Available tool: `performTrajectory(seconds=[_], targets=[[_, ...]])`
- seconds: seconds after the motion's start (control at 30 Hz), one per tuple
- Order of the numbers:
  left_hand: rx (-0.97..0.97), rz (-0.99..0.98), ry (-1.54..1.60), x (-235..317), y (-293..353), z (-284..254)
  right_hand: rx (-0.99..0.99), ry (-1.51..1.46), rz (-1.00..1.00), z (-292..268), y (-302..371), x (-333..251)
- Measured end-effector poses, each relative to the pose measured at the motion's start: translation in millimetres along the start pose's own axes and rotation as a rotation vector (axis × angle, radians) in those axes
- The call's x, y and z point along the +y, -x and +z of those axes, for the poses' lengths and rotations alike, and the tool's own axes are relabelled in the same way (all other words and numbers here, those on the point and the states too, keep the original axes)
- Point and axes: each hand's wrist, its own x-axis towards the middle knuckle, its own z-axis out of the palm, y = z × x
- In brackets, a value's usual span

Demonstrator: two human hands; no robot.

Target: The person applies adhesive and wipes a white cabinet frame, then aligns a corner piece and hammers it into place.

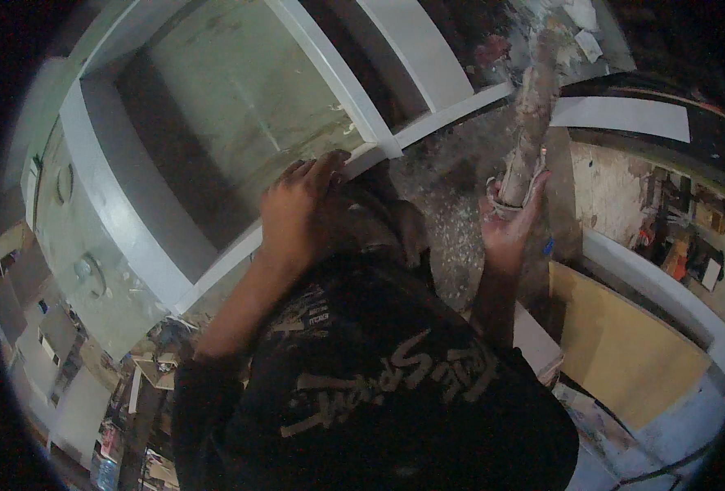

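Note:
My left hand (293, 200) lies over the near edge of a white cabinet frame (374, 139), its fingers bent around the rail close to a corner. Inside the frame is a dull greenish, smeared panel (240, 74). To the right, my right hand (514, 217) is closed around the lower end of a long, dusty, grey-brown cylinder (530, 123), which points away from me. Its far end blurs into the background, and I cannot make out exactly what kind of thing it is.
A white strip (624, 117) lies at the far right. Nearer on that side are a yellowish board (624, 344) and a curved white piece (665, 295). Scraps and small parts clutter the lower left. White specks dot the dark floor (452, 237) between my hands.

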Motion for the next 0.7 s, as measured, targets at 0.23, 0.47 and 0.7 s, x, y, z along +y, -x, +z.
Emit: performTrajectory(seconds=[0.23,0.47,0.7], targets=[[0.09,-0.141,0.049,-3.7,29.5,-13.3,-0.201,0.522,-0.091,50.7,26.8,1.2],[0.178,-0.074,-0.107,-25.7,69.0,-20.4,-0.653,0.801,0.123,105.2,35.9,5.8],[0.326,-0.077,-0.23,-42.6,101.0,-20.7,-0.516,0.635,0.217,72.5,34.9,27.2]])
